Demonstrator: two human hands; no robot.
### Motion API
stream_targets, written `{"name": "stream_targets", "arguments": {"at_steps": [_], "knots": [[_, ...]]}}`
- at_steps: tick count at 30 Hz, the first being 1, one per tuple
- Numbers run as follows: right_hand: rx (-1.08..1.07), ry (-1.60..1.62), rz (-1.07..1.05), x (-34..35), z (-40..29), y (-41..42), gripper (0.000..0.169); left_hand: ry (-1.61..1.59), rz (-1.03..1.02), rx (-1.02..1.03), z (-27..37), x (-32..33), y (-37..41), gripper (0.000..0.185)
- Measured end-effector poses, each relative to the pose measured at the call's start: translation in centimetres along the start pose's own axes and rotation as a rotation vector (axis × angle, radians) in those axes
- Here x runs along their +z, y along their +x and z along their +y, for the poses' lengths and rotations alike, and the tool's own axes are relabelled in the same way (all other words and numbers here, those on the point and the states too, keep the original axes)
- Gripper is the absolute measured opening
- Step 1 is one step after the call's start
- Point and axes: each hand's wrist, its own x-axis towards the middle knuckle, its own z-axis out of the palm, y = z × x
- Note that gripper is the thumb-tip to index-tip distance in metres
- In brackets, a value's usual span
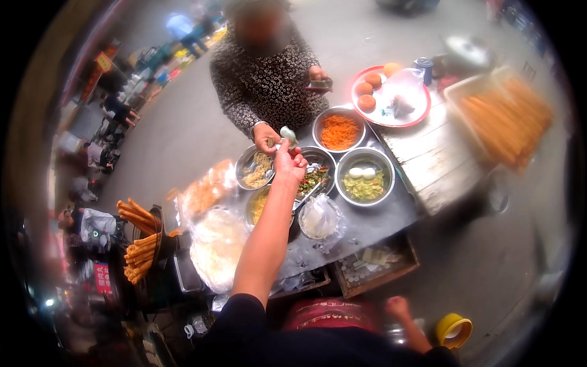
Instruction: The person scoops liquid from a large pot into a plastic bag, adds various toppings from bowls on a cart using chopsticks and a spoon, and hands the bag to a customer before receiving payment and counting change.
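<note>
My left hand (290, 163) reaches far across the counter, its thumb and fingers pinching a small pale green crumpled piece of paper (288, 133) that looks like a banknote. Touching or nearly touching it is the hand (266, 138) of a person in a patterned top, on the far side. Below lie metal bowls: noodle-like strips (257, 169), chopped greens with red bits (313, 179), and yellowish shreds (257, 207) partly hidden by my forearm. My right hand (397, 306) hangs low beside my red apron (332, 314), fingers curled; nothing shows in it.
Shredded carrot (339, 133) and a cabbage bowl with two eggs (364, 186) stand rightward. A red-rimmed tray (415, 119) holds round buns. Fried dough sticks fill a crate (506, 121) and a basket (158, 229). Bagged flatbreads (218, 250) lie left. An open drawer (380, 280) holds money.
</note>
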Motion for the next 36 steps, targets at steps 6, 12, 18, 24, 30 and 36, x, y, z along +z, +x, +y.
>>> {"name": "stream_targets", "arguments": {"at_steps": [6, 12, 18, 24, 30, 36], "knots": [[-0.021, -0.071, -0.008, -0.2, -1.9, -0.7, 0.011, 0.151, -0.192, -0.081, 0.5, -0.5, -0.6, 0.008], [-0.049, -0.059, 0.001, 0.5, -3.8, -0.8, 0.01, 0.779, -0.625, 0.144, -4.6, -0.6, -14.4, 0.018], [-0.122, -0.055, -0.06, 1.2, -2.9, 0.2, 0.008, 1.021, -0.826, -0.041, -12.9, -8.1, -23.0, 0.021], [-0.098, -0.048, -0.025, 1.8, -2.6, -1.0, 0.01, 1.266, -0.599, -0.025, -19.3, -18.4, -23.3, 0.023], [-0.043, -0.131, -0.066, 1.9, -0.6, -0.9, 0.008, 1.372, -0.517, -0.131, -19.3, -21.2, -25.1, 0.019], [-0.021, -0.083, -0.063, 2.0, 0.4, -0.2, 0.01, 1.368, -0.466, -0.102, -19.2, -23.9, -25.0, 0.022]]}}
